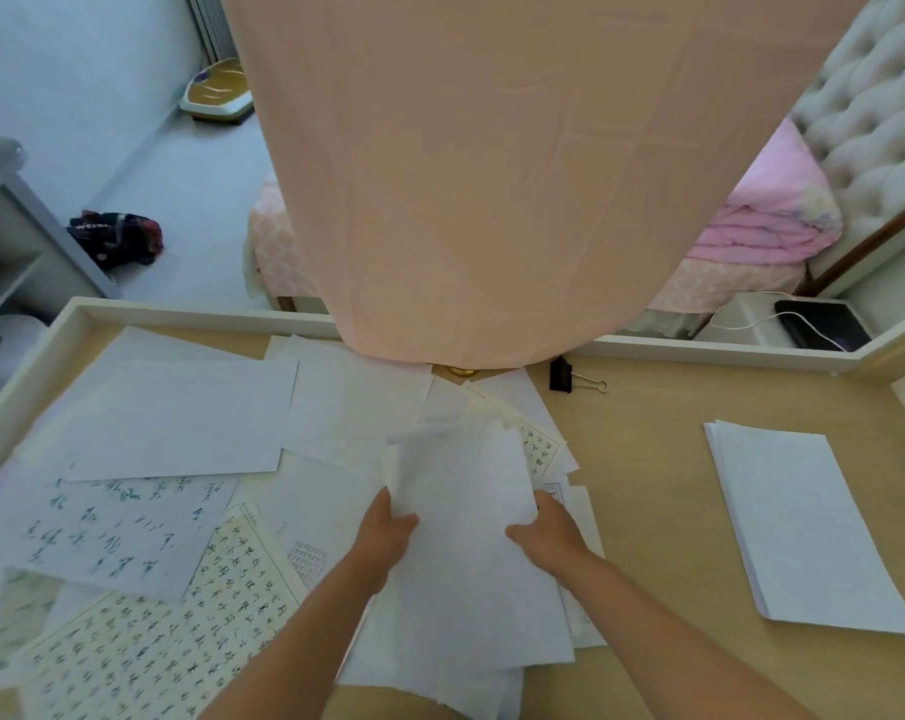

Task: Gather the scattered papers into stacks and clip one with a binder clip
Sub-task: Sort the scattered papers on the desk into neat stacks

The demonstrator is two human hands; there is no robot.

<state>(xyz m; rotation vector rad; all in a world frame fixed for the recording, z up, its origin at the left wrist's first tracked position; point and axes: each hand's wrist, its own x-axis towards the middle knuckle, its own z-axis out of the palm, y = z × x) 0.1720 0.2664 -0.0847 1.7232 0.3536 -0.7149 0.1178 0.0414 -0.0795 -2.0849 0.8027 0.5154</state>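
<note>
The sheaf of white sheets [461,501] is over the middle of the bench [648,459], raised at its far end and held by its 2 side edges. The left hand [388,532] pinches the left edge with the thumb on top, and the right hand [549,532] does the same on the right edge. The fingers of both hands pass under the paper and are hidden, so I cannot tell how far they curl. Both thumbs are plainly closed onto the sheets.

The far edges fan apart unevenly, so the sheaf is not squared. This looks like thin, light, limp paper. The sheets will likely slide over one another, and the unsupported end will sag. A hold midway along both long edges suits it, loose enough to tap 1 short edge on the bench. A hard pinch would probably crease it.

More loose sheets lie under and around the sheaf. To the left are overlapping blank sheets [180,418], a handwritten sheet [113,527] and a gridded sheet [154,652] of printed characters. Well apart on the right lies 1 neat stack [803,527].

The binder clip [562,375] lies beyond the sheaf near the far rim, just beside the hem of a pink cloth [518,174]. It is probably stiff and springy, best squeezed by its wire handles.
</note>
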